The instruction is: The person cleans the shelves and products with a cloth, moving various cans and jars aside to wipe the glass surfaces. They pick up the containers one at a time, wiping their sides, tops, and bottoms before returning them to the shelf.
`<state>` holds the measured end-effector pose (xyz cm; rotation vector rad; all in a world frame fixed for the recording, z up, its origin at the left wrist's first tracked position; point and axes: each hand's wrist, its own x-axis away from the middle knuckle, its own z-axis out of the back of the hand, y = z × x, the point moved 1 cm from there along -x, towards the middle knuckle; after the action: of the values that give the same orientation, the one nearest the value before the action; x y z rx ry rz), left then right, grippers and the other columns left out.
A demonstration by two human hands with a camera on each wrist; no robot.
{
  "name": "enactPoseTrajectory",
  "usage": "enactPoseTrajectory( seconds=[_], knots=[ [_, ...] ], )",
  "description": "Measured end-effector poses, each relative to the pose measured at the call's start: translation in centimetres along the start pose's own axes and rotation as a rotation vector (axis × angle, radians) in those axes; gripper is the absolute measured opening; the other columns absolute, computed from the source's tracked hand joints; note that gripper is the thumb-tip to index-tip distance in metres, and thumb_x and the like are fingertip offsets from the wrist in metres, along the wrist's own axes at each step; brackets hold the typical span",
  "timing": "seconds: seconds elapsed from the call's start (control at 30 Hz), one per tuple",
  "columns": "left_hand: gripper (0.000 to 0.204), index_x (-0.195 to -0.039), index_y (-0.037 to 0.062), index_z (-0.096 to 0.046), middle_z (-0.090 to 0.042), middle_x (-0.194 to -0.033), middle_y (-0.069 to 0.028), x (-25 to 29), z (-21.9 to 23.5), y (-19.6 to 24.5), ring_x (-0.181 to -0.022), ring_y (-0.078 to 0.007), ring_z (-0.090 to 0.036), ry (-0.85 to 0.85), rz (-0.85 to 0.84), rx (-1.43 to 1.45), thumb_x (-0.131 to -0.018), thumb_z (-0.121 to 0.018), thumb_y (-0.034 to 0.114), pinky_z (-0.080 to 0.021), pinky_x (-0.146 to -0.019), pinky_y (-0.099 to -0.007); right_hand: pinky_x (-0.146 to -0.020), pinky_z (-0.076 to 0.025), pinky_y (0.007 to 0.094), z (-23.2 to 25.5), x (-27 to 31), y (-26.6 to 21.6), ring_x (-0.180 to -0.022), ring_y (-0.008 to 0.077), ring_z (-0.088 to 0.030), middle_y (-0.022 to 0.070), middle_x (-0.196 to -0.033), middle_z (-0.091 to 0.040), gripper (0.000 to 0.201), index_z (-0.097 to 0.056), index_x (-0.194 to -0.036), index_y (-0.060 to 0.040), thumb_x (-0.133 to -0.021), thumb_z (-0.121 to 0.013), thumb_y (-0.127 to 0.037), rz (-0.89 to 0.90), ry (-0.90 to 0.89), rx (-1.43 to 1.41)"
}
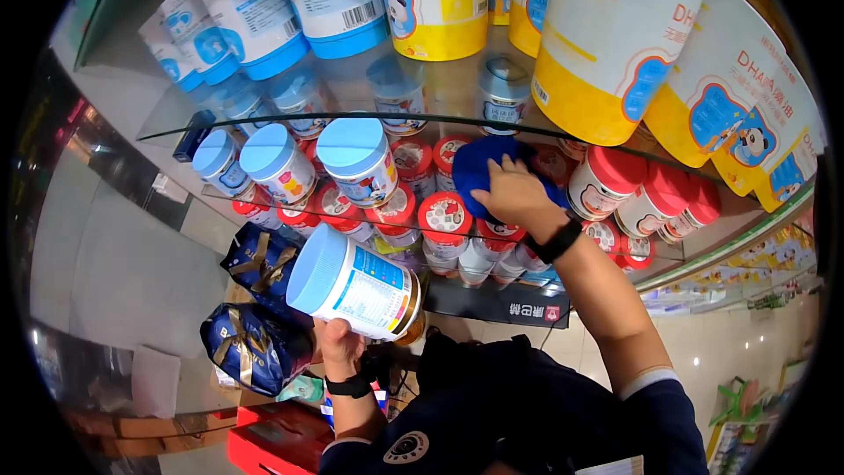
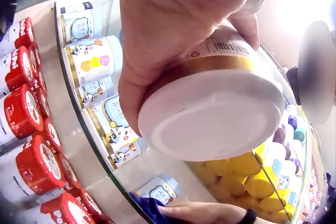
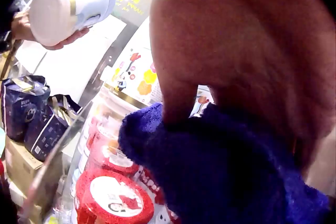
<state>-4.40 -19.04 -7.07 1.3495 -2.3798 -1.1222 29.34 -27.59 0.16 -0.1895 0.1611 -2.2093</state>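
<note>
My left hand (image 1: 341, 345) grips a white canister (image 1: 374, 286) near its base, the light-blue lid tilted up and left in the head view. The canister's white bottom (image 2: 212, 116) fills the middle of the left wrist view, below a gold band and a barcode. My right hand (image 1: 520, 198) lies over a dark-blue cloth (image 1: 473, 178) at the glass shelf, its fingers extended across the top. Close up in the right wrist view, the bunched cloth (image 3: 210, 171) hides the fingertips. Red-lidded canisters (image 1: 444, 215) stand below and around the cloth.
Three blue-lidded canisters (image 1: 356, 163) stand left of the cloth. Large yellow-and-white packages (image 1: 615, 44) fill the upper shelf, whose glass edge (image 1: 352, 114) runs above my right hand. Dark-blue gift bags (image 1: 255, 347) sit at lower left beside a red box (image 1: 281, 440).
</note>
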Motion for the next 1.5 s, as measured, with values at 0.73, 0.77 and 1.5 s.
enactPoseTrajectory(
  seconds=[0.73, 0.77, 1.5],
  knots=[
    [0.093, -0.137, -0.0034, -0.039, -0.058, -0.125, -0.0139, -5.7, 0.0, 2.0, -0.113, -0.0273, -0.061, -0.067, 0.188, -0.05, -0.062, -0.087, 0.024, -0.05, -0.096, -0.0373, -0.11, -0.031, 0.0476, 0.9, 6.8, 0.6, -0.134, 0.0357, -0.038, 0.0166, -0.141, -0.047, 0.05, -0.057, -0.128, -0.0091, -0.079, -0.065, -0.011, 0.089, 0.24, 0.327],
    [0.093, -0.137, -0.0034, -0.039, -0.058, -0.126, -0.0139, -5.8, 0.2, 2.1, -0.113, -0.0273, -0.06, -0.072, 0.172, -0.075, -0.062, -0.087, 0.024, -0.049, -0.096, -0.0372, -0.109, -0.032, 0.05, 0.9, 6.5, 0.1, -0.134, 0.0402, -0.036, 0.0208, -0.144, -0.041, 0.054, -0.054, -0.13, -0.0073, -0.077, -0.064, -0.01, 0.083, 0.285, 0.368],
    [0.091, -0.135, -0.0045, -0.042, -0.059, -0.125, -0.0152, -6.7, 4.2, 4.3, -0.11, -0.0282, -0.062, -0.026, 0.122, -0.106, -0.062, -0.087, 0.028, -0.052, -0.093, -0.0373, -0.093, -0.047, 0.0408, 11.0, -6.9, -0.4, -0.105, 0.0365, -0.061, 0.0175, -0.117, -0.064, 0.067, -0.056, -0.126, -0.0089, -0.068, -0.078, -0.035, 0.045, 0.74, -0.007]
  ],
)
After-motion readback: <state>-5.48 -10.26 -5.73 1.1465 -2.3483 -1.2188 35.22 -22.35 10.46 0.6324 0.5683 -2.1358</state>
